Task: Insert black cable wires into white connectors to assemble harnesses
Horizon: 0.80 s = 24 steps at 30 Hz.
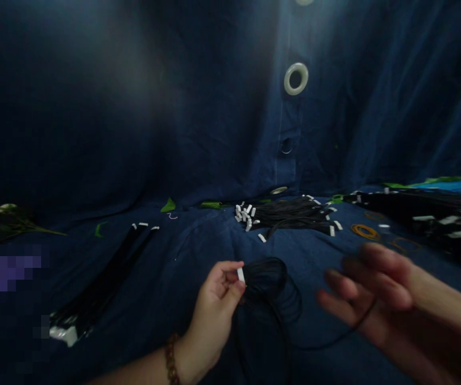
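Note:
My left hand [216, 307] pinches a small white connector [241, 275] between thumb and fingers. From it spreads a loosely coiled black cable [268, 275], its loops hanging to the right and below. One strand runs across the cloth to my right hand [390, 283], where it passes in among the curled fingers. That hand is smeared by motion, and the cable's far end is hidden there. Beyond my hands lies a bundle of black cables [290, 214] with white connectors at both ends.
Dark blue cloth [198, 240] covers the surface and rises behind. At left lie another black cable bundle [106, 283] and an artificial flower sprig [17, 222]. To the right are orange rubber bands [365, 231] and a large cable heap [426, 211]. Green scraps [169, 205] lie at the back.

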{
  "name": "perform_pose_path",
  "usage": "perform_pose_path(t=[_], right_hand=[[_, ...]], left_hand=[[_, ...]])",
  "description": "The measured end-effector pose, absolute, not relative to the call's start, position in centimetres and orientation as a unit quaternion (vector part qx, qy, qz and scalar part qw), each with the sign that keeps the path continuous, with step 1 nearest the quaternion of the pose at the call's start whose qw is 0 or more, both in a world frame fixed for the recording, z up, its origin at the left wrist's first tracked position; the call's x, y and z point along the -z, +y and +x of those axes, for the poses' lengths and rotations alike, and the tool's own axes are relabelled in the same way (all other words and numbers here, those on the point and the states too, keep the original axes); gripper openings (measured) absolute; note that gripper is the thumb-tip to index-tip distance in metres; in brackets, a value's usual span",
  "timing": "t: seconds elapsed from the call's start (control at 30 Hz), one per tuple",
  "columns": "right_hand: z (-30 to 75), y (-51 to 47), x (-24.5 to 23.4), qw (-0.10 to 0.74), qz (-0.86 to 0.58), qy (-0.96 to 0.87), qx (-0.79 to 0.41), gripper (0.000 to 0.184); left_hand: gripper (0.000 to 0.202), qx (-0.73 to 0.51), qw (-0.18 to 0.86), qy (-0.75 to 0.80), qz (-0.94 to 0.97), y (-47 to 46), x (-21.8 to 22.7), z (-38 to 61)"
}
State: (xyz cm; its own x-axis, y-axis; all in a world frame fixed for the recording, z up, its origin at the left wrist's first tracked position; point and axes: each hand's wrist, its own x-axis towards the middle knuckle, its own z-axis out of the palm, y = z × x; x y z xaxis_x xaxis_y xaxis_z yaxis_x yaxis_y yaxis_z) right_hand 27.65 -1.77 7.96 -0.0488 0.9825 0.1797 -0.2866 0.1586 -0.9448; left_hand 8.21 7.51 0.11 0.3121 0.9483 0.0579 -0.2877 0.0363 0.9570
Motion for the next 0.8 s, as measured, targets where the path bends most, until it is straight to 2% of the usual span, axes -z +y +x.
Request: perform_pose_path(t=[0.03, 0.1, 0.17, 0.23, 0.3, 0.37, 0.43, 0.53, 0.8], right_hand=[[26.8, -1.0, -8.2, 0.573, -0.334, -0.451, -0.597, 0.014], [25.5, 0.3, -8.3, 0.502, -0.321, -0.463, -0.656, 0.016], [24.9, 1.1, -8.0, 0.434, -0.390, -0.524, -0.621, 0.014], [24.7, 1.1, -7.6, 0.388, -0.478, -0.613, -0.495, 0.009], [24.7, 0.6, -7.3, 0.354, -0.525, -0.707, -0.316, 0.003], [24.6, -0.2, -7.0, 0.344, -0.506, -0.779, -0.141, 0.011], [24.4, -0.8, -6.7, 0.355, -0.469, -0.809, -0.015, 0.017], [24.4, -1.1, -6.3, 0.347, -0.446, -0.822, 0.072, 0.025], [24.4, -1.1, -6.1, 0.333, -0.438, -0.815, 0.180, 0.023]], left_hand=[[0.020, -0.489, 0.640, 0.316, 0.501, 7.4, -0.1, 8.2], [0.021, -0.495, 0.650, 0.292, 0.498, 7.0, -0.1, 8.0], [0.021, -0.491, 0.657, 0.275, 0.501, 6.6, -0.2, 7.9], [0.018, -0.484, 0.661, 0.254, 0.514, 6.2, -0.4, 7.7], [0.014, -0.482, 0.662, 0.225, 0.528, 5.8, -0.6, 7.6], [0.012, -0.487, 0.660, 0.199, 0.537, 5.4, -0.8, 7.6], [0.011, -0.493, 0.653, 0.179, 0.546, 5.1, -0.9, 7.5], [0.012, -0.491, 0.645, 0.168, 0.561, 4.8, -1.0, 7.5], [0.017, -0.469, 0.613, 0.150, 0.618, 4.8, -0.4, 7.1]])
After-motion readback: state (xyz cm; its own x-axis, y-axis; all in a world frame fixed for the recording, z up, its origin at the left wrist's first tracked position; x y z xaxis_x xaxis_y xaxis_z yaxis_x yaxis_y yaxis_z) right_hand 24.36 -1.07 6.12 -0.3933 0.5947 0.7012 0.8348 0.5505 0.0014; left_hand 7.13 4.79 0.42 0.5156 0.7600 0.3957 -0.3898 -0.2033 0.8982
